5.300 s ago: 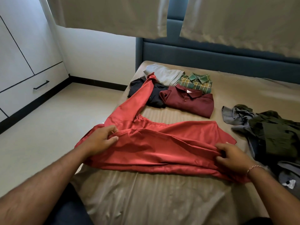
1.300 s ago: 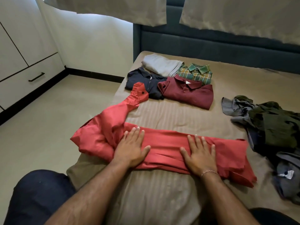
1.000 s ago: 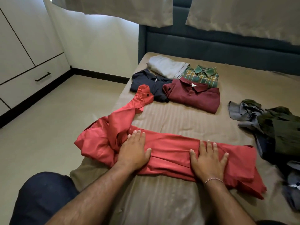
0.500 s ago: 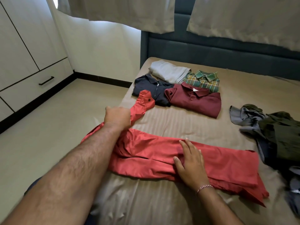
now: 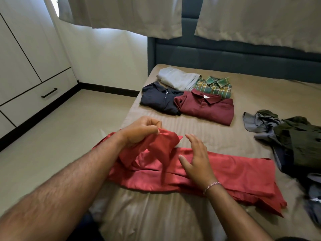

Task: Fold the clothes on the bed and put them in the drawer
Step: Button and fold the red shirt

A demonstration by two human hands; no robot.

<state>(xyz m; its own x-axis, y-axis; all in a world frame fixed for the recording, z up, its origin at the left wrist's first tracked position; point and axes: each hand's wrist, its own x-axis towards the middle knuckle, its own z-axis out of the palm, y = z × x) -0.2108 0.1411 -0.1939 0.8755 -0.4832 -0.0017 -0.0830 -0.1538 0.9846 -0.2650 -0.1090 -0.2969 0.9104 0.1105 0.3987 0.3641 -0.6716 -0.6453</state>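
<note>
A: Where is the red shirt (image 5: 225, 171) placed now?

B: It is laid as a long band near the front edge of the bed (image 5: 260, 94). Its sleeve (image 5: 161, 143) is lifted by the left hand (image 5: 139, 131), which is closed on the cloth in a pinch. The right hand (image 5: 194, 160) is held open, with the palm resting on the band.

A: What can be spoiled from here?

B: If the sleeve is pulled too strongly, the folded band can probably be opened again, because it is only lightly pressed. Also the left end, near the left edge, can be dragged off. The drawer (image 5: 40, 96) is seen closed.
</note>
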